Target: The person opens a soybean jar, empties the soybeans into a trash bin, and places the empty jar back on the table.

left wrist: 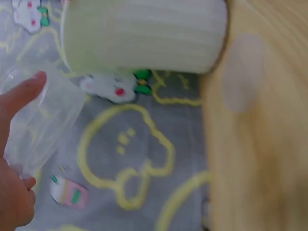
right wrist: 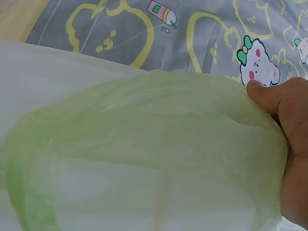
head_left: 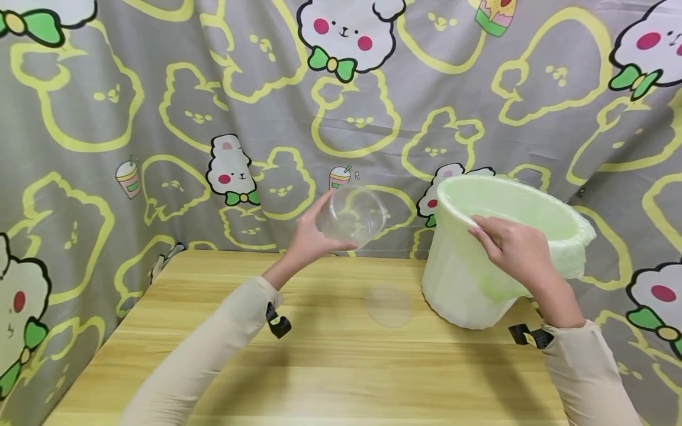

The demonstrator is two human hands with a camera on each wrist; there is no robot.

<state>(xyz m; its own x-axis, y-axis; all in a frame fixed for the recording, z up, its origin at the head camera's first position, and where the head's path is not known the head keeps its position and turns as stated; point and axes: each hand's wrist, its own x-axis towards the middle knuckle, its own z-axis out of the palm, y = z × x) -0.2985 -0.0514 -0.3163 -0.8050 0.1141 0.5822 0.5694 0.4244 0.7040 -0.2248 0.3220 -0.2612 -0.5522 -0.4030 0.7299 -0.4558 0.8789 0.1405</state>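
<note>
My left hand (head_left: 311, 236) holds a clear round plastic tub (head_left: 359, 214) above the table's back edge, thumb and fingers spread around its side. The tub is tilted, and nothing shows inside it. My right hand (head_left: 522, 251) grips the rim of a white trash bin (head_left: 450, 278), which leans over at the table's back right. A pale green bin liner (head_left: 567, 260) is folded over that rim; in the right wrist view the liner (right wrist: 159, 110) hangs down the outside, beside the gripping hand (right wrist: 293, 125). The bottom of the bin's inside is hidden.
A flat, clear round lid (head_left: 389, 306) lies on the wooden table (head_left: 330, 378), just left of the bin's base. Behind the table hangs a grey curtain (head_left: 288, 127) with cartoon prints, close to the back edge. Black straps circle both wrists.
</note>
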